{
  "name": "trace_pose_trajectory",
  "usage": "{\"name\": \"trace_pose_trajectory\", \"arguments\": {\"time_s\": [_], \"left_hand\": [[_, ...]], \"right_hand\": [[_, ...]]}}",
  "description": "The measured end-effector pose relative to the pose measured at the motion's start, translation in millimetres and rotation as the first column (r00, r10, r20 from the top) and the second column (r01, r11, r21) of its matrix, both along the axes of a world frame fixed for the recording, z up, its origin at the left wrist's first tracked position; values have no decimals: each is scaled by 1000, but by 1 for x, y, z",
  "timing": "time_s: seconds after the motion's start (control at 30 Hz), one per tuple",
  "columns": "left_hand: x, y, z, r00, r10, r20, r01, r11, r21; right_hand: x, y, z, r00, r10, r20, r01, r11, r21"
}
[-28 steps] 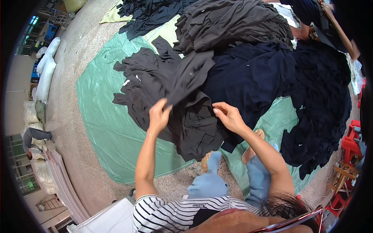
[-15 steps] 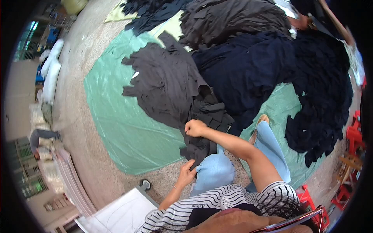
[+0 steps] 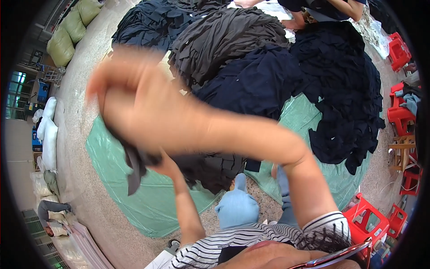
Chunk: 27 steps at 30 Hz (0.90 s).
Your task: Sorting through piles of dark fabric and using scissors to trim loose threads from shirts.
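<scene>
My right hand [image 3: 143, 101] is raised close to the camera and smeared by motion. Its fingers look curled, but I cannot make out whether they hold anything. Below it, my left hand [image 3: 166, 167] is closed on a piece of dark grey fabric [image 3: 135, 172], which hangs over the green tarp [image 3: 148, 210]. The fingertips there are partly hidden by the cloth. Just right of the left hand, a pile of dark grey fabric pieces [image 3: 215, 168] lies on the tarp; my right hand and forearm cover much of it.
Large navy [image 3: 255, 80], charcoal [image 3: 228, 38] and near-black [image 3: 338, 85] fabric heaps lie beyond. Another person's arm [image 3: 293, 20] reaches in at the far side. Red stools [image 3: 365, 219] stand at right. A white board [image 3: 160, 260] is at the lower left, sacks [image 3: 67, 47] along the left.
My right hand has swung up and left from the grey pile toward the camera. My left hand has moved forward and left with the grey fabric. The view has shifted too.
</scene>
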<state>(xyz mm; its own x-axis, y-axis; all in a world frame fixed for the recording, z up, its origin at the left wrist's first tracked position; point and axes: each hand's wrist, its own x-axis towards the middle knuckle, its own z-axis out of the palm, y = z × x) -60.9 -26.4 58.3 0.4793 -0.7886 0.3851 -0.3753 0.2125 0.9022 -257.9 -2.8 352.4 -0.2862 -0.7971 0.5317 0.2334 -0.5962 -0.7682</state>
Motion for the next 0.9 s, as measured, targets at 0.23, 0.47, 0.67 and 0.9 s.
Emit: {"name": "trace_pose_trajectory", "arguments": {"time_s": [0.23, 0.47, 0.67, 0.9], "left_hand": [[-118, -153, 129, 600, -335, 726, 447, 894, 43], [-158, -119, 64, 256, -888, 383, 737, 436, 517], [-28, -23, -52, 845, -241, 477, 156, 965, 211], [79, 119, -187, 970, -202, -139, 228, 540, 810]], "right_hand": [[-324, -73, 3, 712, -695, 100, 676, 717, 169], [-383, -14, -155, 541, -823, -172, 734, 361, 576], [-177, 66, -302, 780, -325, -535, 589, 670, 451], [16, 23, -348, 300, 68, -952, 549, 803, 230]]}}
